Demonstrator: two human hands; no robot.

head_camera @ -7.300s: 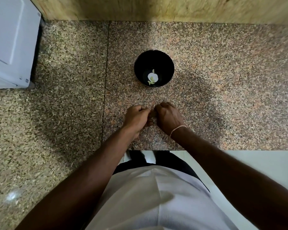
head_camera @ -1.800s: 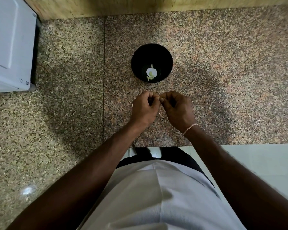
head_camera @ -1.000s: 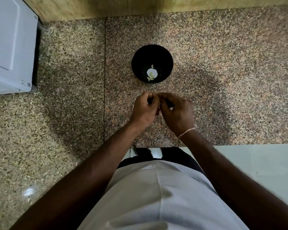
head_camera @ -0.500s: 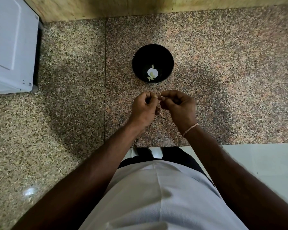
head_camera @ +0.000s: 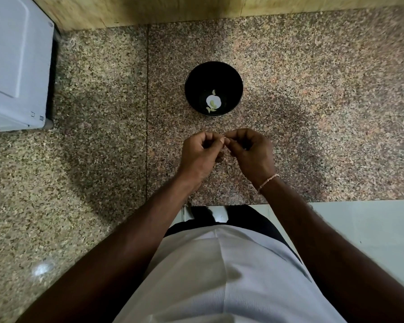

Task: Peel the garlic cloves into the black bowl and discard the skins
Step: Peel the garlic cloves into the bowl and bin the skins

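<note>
A garlic clove point(head_camera: 224, 141) is being pinched between the fingertips of both hands, though almost all of it is hidden; only a pale sliver is showing where the thumbs are meeting. The left hand point(head_camera: 200, 153) is curling around it from the left, fingers pressed together on it, while the right hand point(head_camera: 250, 149) is nipping at it from the right, seemingly working at the skin. Both are hovering above the counter, just nearer than the black bowl point(head_camera: 214, 88).

To do this step well, the left hand should probably be holding the clove steady while the right is lifting a loose edge of skin and drawing it away in a strip, keeping the work close to the bowl so the bare clove drops in cleanly.

Counting: one bowl, sitting on the speckled granite counter point(head_camera: 324, 101); inside it, about three small pale pieces around a white spot, too small to tell apart surely. One white appliance point(head_camera: 14, 64) is standing at far left. A thin bracelet point(head_camera: 267, 181) is circling the right wrist.
</note>
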